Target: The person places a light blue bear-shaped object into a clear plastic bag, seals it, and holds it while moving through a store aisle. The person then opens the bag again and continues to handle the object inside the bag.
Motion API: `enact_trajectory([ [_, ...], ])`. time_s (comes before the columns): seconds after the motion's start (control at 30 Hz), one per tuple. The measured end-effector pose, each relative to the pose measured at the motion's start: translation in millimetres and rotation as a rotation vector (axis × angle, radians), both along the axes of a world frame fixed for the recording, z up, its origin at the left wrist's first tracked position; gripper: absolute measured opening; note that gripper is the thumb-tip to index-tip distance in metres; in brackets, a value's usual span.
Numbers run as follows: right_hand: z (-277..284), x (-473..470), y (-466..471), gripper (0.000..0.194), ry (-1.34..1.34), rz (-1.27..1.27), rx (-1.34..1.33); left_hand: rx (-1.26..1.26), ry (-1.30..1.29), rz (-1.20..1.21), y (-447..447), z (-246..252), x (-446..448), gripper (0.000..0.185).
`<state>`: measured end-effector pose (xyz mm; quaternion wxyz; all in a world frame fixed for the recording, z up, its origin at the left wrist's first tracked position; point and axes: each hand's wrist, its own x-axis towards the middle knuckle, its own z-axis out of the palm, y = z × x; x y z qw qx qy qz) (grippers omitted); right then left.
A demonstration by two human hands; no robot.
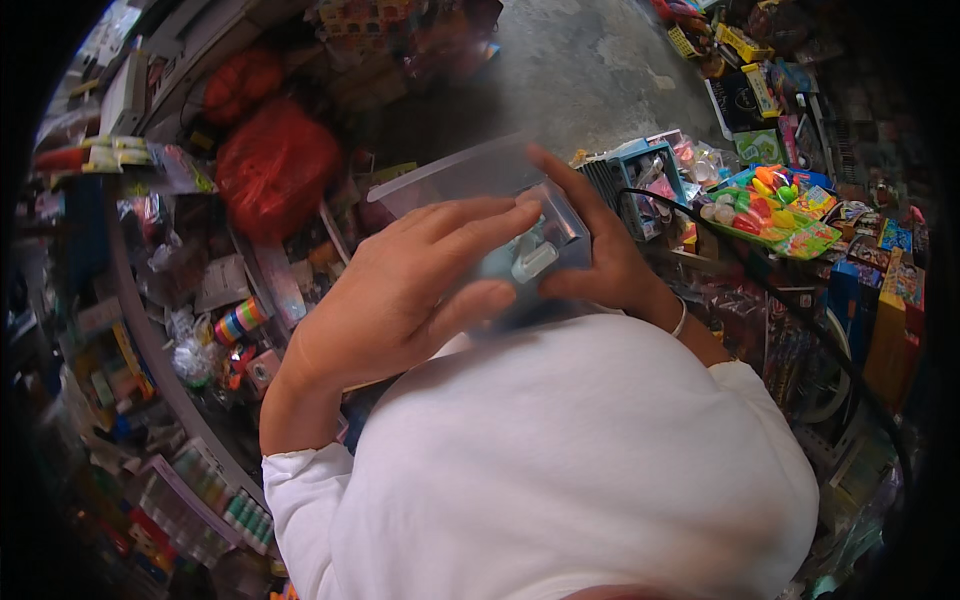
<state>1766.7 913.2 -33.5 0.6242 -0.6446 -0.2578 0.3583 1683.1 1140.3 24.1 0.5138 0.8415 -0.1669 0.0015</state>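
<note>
Close before my chest is a translucent plastic box (450, 174), tilted and blurred by motion. Its right side is in the grip of my right hand (619, 251), with the fingers along the far edge and the thumb on the near side. Over the box's opening lies my left hand (397, 281), its thumb apart from the fingers. Between that thumb and the fingertips shows a pale mint-green object (536, 261) with a clear, rounded part; its kind is not plain. Whether the left fingers grip it or only touch it is hidden.
Crowded shelves (169, 375) run along the left, with a striped multicoloured roll (240, 320) and a red plastic bag (277, 172). At the right are a crate of small goods (641, 187), a green tray of toys (757, 217) and a black cable (780, 296). Concrete floor (592, 67) lies ahead.
</note>
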Motion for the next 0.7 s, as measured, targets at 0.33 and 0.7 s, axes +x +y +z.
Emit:
enact_trajectory([
  [0.33,21,59,4,0.109,-0.150,-0.068,-0.082,0.207,0.015,0.195,-8,2,75,0.034],
  [0.7,12,69,21,0.115,-0.112,-0.129,-0.014,-0.191,-0.006,0.158,33,-6,82,0.042],
])
